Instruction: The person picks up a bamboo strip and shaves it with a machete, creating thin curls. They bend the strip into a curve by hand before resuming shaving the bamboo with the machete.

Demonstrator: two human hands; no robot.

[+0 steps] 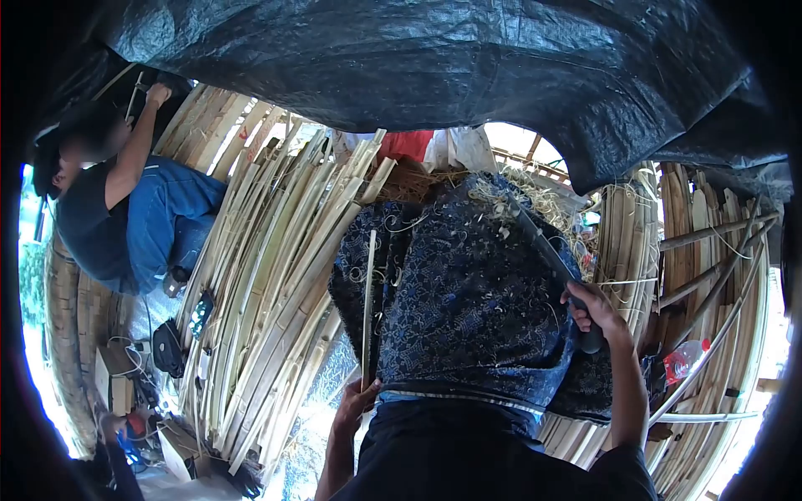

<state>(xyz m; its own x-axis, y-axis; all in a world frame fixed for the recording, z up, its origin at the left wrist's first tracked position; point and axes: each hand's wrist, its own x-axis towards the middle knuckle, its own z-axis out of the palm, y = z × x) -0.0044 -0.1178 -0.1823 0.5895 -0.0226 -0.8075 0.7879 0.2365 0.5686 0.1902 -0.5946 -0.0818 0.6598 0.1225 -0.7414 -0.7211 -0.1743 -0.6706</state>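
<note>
My left hand point(357, 398) is closed around the lower end of a thin bamboo strip point(369, 292), which points away from me over my lap. In my right hand point(597, 313) is the dark handle of a long-bladed knife point(547, 250), its blade slanting up and left across the cloth. A blue-and-black patterned cloth point(468, 309) covers my lap and legs. Shavings point(501, 204) lie scattered over it, thickest near its far end. Strip and blade are apart.
Split bamboo slats point(276, 225) lie in a large bundle on the left; more slats point(626, 225) stand right. A co-worker point(125, 200) sits upper left. A black tarp point(434, 67) hangs low overhead. A clear bottle point(685, 363) with a red cap lies right; a black pouch point(168, 348) is left.
</note>
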